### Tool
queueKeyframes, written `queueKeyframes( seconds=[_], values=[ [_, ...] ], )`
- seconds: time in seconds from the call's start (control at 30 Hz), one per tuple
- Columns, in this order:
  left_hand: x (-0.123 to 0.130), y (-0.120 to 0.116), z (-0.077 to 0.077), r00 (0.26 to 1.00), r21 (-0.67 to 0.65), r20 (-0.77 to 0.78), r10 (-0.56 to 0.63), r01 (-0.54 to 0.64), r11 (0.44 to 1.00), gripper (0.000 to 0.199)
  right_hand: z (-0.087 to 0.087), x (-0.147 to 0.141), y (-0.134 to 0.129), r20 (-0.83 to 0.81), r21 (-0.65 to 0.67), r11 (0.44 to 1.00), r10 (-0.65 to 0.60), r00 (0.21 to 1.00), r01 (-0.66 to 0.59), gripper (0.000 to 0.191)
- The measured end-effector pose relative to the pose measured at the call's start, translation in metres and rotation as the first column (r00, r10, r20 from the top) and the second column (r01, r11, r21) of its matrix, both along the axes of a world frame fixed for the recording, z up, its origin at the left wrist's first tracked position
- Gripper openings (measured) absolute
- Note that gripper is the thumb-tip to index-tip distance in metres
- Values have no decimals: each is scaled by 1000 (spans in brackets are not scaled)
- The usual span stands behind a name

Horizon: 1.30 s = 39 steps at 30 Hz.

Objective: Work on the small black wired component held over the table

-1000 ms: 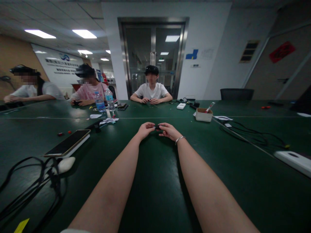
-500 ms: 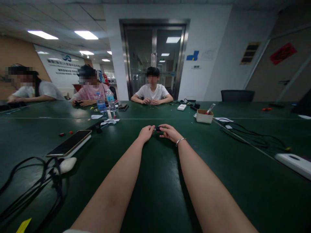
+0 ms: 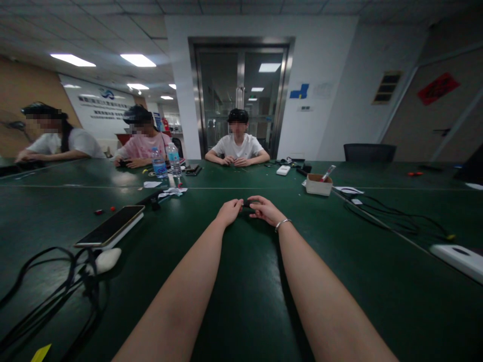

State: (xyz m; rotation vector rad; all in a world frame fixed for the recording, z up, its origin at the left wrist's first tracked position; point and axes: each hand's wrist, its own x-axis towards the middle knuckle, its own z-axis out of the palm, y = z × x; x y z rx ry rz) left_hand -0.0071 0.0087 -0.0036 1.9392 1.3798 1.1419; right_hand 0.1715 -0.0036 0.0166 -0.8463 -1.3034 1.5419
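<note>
Both arms stretch forward over the dark green table [image 3: 241, 281]. A small black object [image 3: 247, 203] sits between my hands, too small and too covered by fingers to name its kind. My left hand [image 3: 229, 212] is closed, thumb and fingertips pinching its left end. My right hand [image 3: 265, 210] grips the other end between thumb and forefinger, its lower fingers loosely curled. A silver bracelet [image 3: 283, 224] circles my right wrist.
On the left lie a phone on a white block [image 3: 111, 226], a white mouse-shaped object [image 3: 107, 261] and black cables [image 3: 68, 281]. Water bottles [image 3: 173, 160] stand farther back. A small box [image 3: 319, 185] and more cables [image 3: 392, 213] lie right. Several people sit across the table.
The whole view has shifted slightly, so everything appears a little lower. Both hands keep hold of the small black object, with little visible change in grip.
</note>
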Motion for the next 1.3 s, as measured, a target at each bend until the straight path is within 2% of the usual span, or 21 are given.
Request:
queueKeyframes(
  seconds=[0.1,0.3,0.33,0.43,0.6,0.63,0.7,0.77,0.9,0.93,1.03,1.07,1.2,1.27,1.3],
  values=[
    [0,2,0,1000,11,-24,13,-13,1000,46,1,-1,0,12,15,1000,15,1000,-15,33],
    [0,5,1,998,35,-56,21,-19,999,48,0,-4,3,140,5,999,-40,989,40,16],
    [-1,5,1,998,30,-57,23,-21,999,48,-1,-4,3,120,14,1000,-16,993,15,15],
    [-1,4,2,998,21,-55,37,-36,999,49,-2,-2,5,38,30,1000,-3,999,2,38],
    [-1,4,3,997,16,-68,25,-24,1000,50,-2,-2,6,146,15,1000,-14,989,12,19],
    [-1,4,2,997,17,-70,25,-23,1000,50,-1,-2,6,139,30,1000,1,990,-5,20],
    [-1,4,2,998,22,-63,22,-21,1000,50,0,-2,5,101,50,998,27,995,-32,35],
    [-1,5,2,999,29,-52,18,-17,999,50,1,-2,3,88,37,999,3,996,-6,40],
    [-1,6,1,998,29,-58,16,-15,999,50,1,-3,2,115,11,1000,-18,993,17,16],
    [-1,6,1,998,28,-58,25,-23,999,50,1,-2,2,102,19,1000,-7,995,5,17],
    [-1,6,2,997,27,-60,38,-36,999,51,1,-1,2,42,37,999,-9,999,8,40],
    [-1,6,2,997,28,-64,32,-31,999,50,1,-1,2,38,29,999,-20,999,19,41],
    [-1,8,0,997,38,-75,18,-15,999,50,1,-1,3,95,-2,1000,-9,995,10,19],
    [-1,9,-1,997,43,-66,34,-31,999,50,1,-1,3,109,31,999,16,994,-19,21],
    [-1,10,-1,997,43,-61,43,-40,998,50,1,-1,2,102,53,998,23,995,-29,32]
  ],
)
